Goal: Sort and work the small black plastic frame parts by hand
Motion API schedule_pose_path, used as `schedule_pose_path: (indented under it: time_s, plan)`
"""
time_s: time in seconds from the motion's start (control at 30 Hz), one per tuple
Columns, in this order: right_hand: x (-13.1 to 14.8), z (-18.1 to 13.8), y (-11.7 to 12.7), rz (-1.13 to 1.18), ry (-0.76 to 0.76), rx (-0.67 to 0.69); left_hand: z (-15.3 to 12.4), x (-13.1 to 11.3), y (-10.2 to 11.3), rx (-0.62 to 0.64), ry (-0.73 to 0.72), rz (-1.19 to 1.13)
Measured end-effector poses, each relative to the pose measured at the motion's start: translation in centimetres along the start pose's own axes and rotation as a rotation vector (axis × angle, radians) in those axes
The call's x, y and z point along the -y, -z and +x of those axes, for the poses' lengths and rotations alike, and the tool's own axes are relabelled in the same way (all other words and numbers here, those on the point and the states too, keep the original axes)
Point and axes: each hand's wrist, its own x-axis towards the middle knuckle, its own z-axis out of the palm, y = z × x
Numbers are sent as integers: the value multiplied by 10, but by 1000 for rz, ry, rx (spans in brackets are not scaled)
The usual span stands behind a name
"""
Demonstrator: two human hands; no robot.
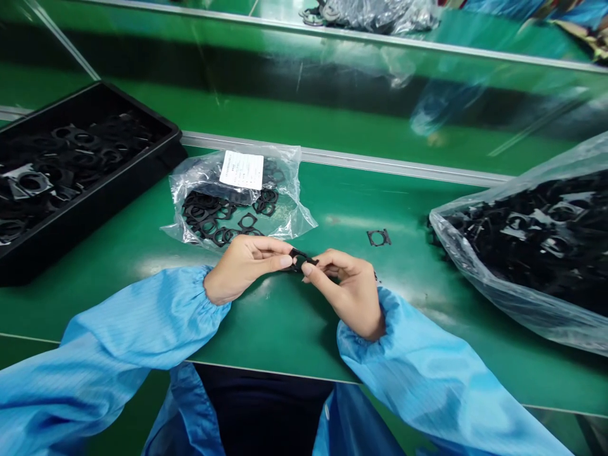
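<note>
A person in pale blue sleeved overalls sat at a green workbench, and the small clear plastic bag (280, 209) with a white printed label (241, 170) lay open on it as the landmark. Just in front of that bag, on the person's side, the left hand (246, 269) and the right hand (346, 292) met in the air above the bench. Both were closed in a pinch on a black gasket (300, 259), the left thumb and fingertips on one side of it and the right thumb and fingers (327, 258) on the other. It was a small flat frame, partly hidden by the fingers.

More black frames (209, 212) lay inside the bag. To the bag's right, a loose black frame (379, 237) with a round hole lay alone on the bench, and farther right sat a large clear bag (479, 285) packed with similar pieces. To the bag's left, just beside it, stood a black tray (57, 237) heaped with black frames. Behind the bag ran a metal rail (361, 159).
</note>
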Motion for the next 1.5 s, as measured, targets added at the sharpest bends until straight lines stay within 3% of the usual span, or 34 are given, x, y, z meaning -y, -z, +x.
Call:
schedule_pose_path:
  time_s: [0.2,0.3,0.43,0.97,1.3,1.4,1.5]
  plan:
    - [1,-9,-2,129,-127,28,-10,-1,-2,-63,70,155]
    - [-5,-12,-3,224,-188,95,-12,2,-1,-52,129,177]
    - [-11,-14,-5,319,-229,76,-12,8,1,-33,179,159]
    - [-12,-15,-4,322,-250,102,-12,1,-8,-175,136,202]
    - [-7,-6,-1,390,-313,167,-6,3,1,-5,24,291]
    - [-2,-1,0,363,-291,160,-3,-1,2,75,1,229]
    - [-2,4,0,344,-276,167,0,-3,2,71,-26,140]
